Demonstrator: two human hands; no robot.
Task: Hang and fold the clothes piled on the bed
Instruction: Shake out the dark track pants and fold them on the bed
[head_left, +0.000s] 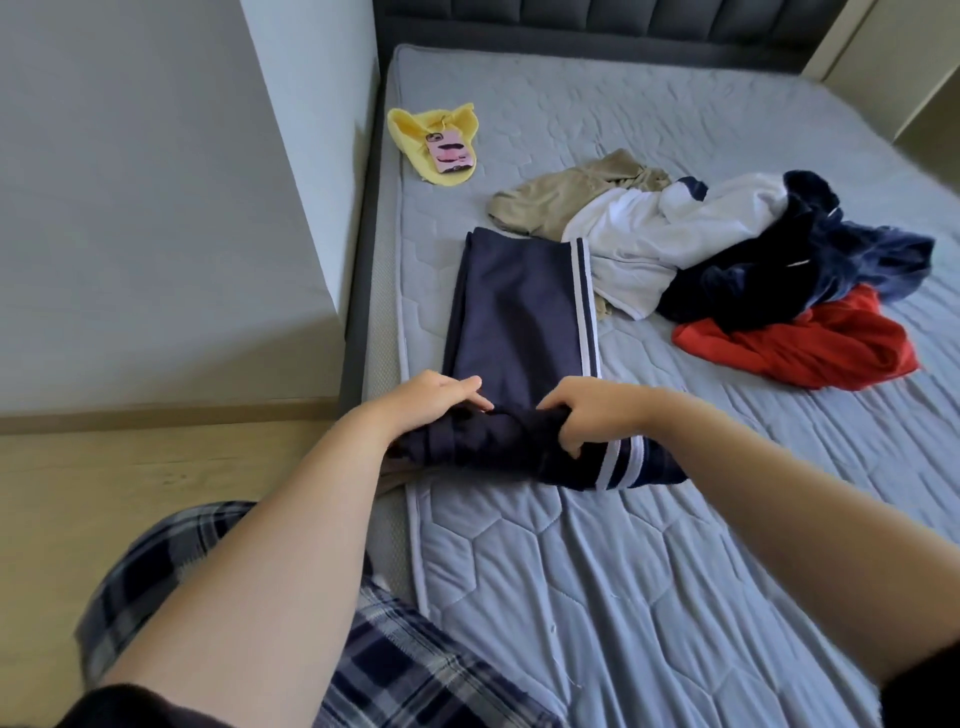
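Navy track pants (519, 306) lie lengthwise near the left edge of the bed (675, 597), white side stripes showing, the near end bunched under your hands. Your right hand (582, 410) curls into that bunch and grips it. Your left hand (441, 395) rests on the cloth, fingers nearly straight. The fabric looks thin, soft and slightly slick, so expect sagging; take it at both corners of the bunched end. The unsorted pile (727, 260) sits just beside, to the right. A yellow cloth (415, 130) carrying a phone (451, 151) lies farther up.
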